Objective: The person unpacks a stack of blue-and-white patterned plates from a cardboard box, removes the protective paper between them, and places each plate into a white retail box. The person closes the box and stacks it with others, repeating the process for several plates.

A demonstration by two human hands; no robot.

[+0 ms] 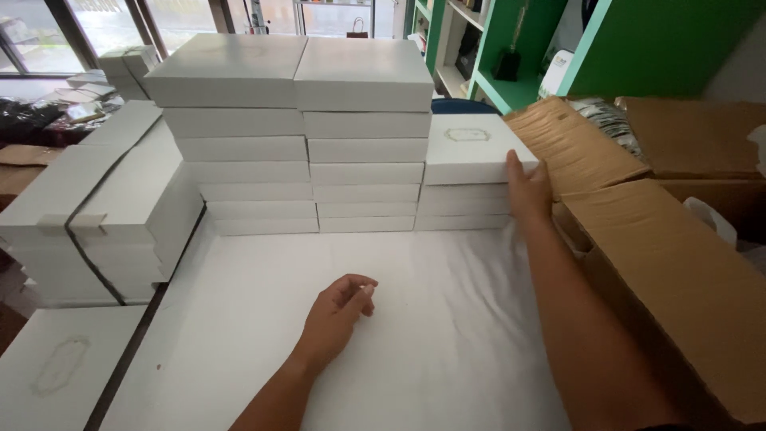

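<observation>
White paper covers the table, and stacks of flat white boxes stand at the back. My right hand lies flat against the side of the short stack, fingers straight, touching the top box but not gripping it. My left hand rests loosely curled on the paper, holding nothing. That box looks light, stiff and smooth, so I think it is best held by both side edges.

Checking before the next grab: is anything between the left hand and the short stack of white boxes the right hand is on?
Nothing visible. The left hand rests on the white sheet, and only bare sheet lies between it and the short stack. The right hand already presses the stack's right side, beside the cardboard carton.
</observation>
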